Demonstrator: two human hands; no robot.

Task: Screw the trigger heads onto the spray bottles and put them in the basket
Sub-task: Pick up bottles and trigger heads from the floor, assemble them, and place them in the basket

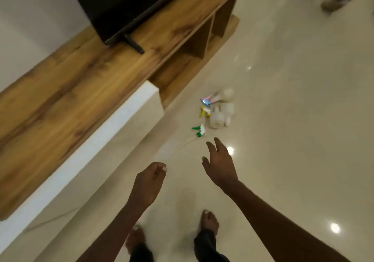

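Observation:
Several white spray bottles [221, 115] lie in a small heap on the pale tiled floor. Beside them lie loose trigger heads: a green-and-white one [199, 130] with its dip tube trailing left, a yellow one [204, 112] and a pink-and-blue one [208, 100]. My right hand [219, 163] hovers just short of the green trigger head, fingers spread, holding nothing. My left hand [148, 180] hangs further back to the left, curled into a loose fist with nothing in it. No basket is in view.
A long wooden TV cabinet [81, 83] with a white front runs along the left, carrying a black television [129, 2]. My bare feet [209, 222] stand on the glossy floor. Another person's foot [334, 3] shows at the top right.

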